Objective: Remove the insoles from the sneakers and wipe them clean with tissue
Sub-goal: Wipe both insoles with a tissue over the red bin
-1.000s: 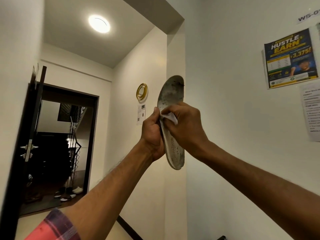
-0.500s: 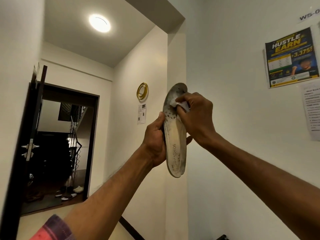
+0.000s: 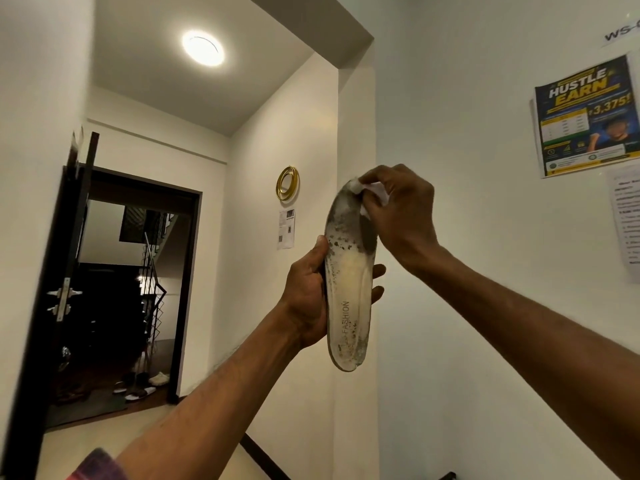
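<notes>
A worn, dirty whitish insole (image 3: 349, 282) with grey stains and the word FASHION near its heel stands upright in the air before me. My left hand (image 3: 308, 303) grips it around the middle and lower part, thumb on the left edge and fingers behind. My right hand (image 3: 398, 209) pinches a small piece of white tissue (image 3: 356, 186) against the insole's toe tip at the top. No sneakers are in view.
A white wall with posters (image 3: 585, 116) is close on the right. A wall corner (image 3: 356, 133) runs just behind the insole. To the left, an open dark door (image 3: 69, 271) leads to a stairwell with footwear (image 3: 145, 386) on the floor.
My right hand with the tissue has slid up the insole from its middle to the toe tip. The insole's printed lower half has come into view as my left hand lowered slightly.
</notes>
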### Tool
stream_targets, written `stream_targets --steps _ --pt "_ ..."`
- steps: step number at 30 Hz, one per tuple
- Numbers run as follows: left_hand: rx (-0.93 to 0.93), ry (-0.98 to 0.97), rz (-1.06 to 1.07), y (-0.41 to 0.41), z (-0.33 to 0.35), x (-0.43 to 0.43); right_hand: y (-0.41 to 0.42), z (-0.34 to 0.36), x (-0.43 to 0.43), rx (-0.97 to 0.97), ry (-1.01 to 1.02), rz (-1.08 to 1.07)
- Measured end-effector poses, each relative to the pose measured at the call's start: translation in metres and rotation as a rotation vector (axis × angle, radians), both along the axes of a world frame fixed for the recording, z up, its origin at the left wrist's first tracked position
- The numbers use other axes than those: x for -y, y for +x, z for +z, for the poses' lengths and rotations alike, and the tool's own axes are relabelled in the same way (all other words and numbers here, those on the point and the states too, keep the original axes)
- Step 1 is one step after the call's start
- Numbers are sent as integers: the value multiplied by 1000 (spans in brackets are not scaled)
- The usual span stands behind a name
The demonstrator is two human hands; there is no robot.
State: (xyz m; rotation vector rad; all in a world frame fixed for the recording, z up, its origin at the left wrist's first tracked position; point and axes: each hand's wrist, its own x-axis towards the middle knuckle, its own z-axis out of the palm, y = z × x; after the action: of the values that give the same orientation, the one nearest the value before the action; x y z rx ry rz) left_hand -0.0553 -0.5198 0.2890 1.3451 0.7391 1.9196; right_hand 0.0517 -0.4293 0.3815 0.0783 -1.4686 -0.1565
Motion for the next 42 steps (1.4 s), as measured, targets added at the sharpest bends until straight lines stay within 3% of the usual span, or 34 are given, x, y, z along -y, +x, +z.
stream_targets --steps 5,9,13,16,20,24,28,31,35,39,42 --pt "15 4 -13 -4 0 3 -8 -10 2 207 136 -55" --pt "12 -4 -7 -3 -3 2 3 2 -6 45 -9 -36" --pt "6 -4 -7 -6 -3 5 -3 -11 -6 194 62 -58" --pt "13 -14 0 -6 -4 4 2 -3 -11 56 -33 -40" --pt "11 -25 -5 -8 -2 3 -9 -14 -2 278 147 -32" --pt "14 -30 4 -6 -1 0 -8 -17 1 204 77 30" --pt "49 43 33 -11 0 -2 -16 -45 12 382 231 -23" --pt "63 84 91 -12 0 -5 -17 -55 14 328 128 39" --pt "113 118 94 -15 -1 -7 -14 -61 15 456 188 14" --pt "100 36 -13 -8 4 -4 -4 -35 -5 253 26 33" --pt "85 45 -6 -9 8 -4 -5 -41 -3 334 143 -45"
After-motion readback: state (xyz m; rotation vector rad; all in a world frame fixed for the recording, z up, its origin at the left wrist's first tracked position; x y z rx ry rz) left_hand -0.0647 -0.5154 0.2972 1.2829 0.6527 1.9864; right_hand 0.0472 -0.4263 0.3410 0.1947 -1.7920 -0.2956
